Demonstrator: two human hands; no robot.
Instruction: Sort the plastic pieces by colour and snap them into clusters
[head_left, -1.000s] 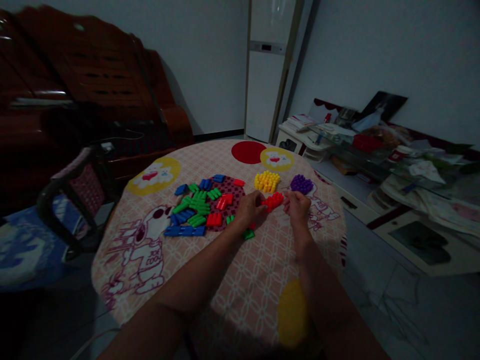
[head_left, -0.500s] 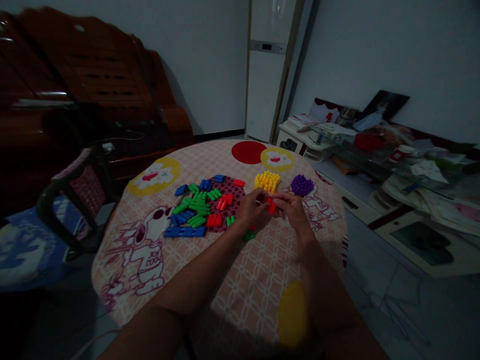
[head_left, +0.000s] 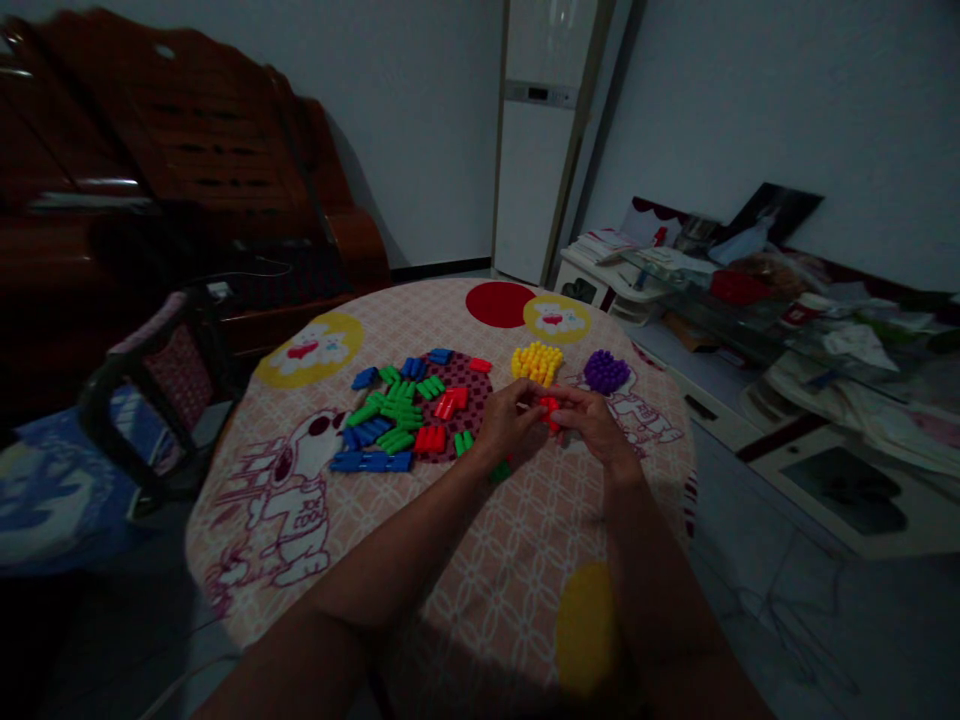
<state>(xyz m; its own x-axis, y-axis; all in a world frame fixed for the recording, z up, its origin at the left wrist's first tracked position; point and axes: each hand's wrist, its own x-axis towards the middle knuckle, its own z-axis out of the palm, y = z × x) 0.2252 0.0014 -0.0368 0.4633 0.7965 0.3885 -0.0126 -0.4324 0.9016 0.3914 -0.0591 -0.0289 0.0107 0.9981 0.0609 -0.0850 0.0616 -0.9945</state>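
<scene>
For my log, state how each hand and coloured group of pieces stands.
Left hand: gripping red cluster
Right hand: gripping red cluster
Red cluster: held, partly hidden
Yellow pieces: bunched together
Purple pieces: bunched together
Green pieces: spread about
Blue pieces: spread about
Loose red pieces: spread about

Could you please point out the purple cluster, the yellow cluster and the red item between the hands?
Purple cluster (head_left: 607,372), head view: middle of its knobbly top.
Yellow cluster (head_left: 537,363), head view: middle of its knobbly surface.
Red item (head_left: 551,411), head view: middle of its visible part.
</scene>
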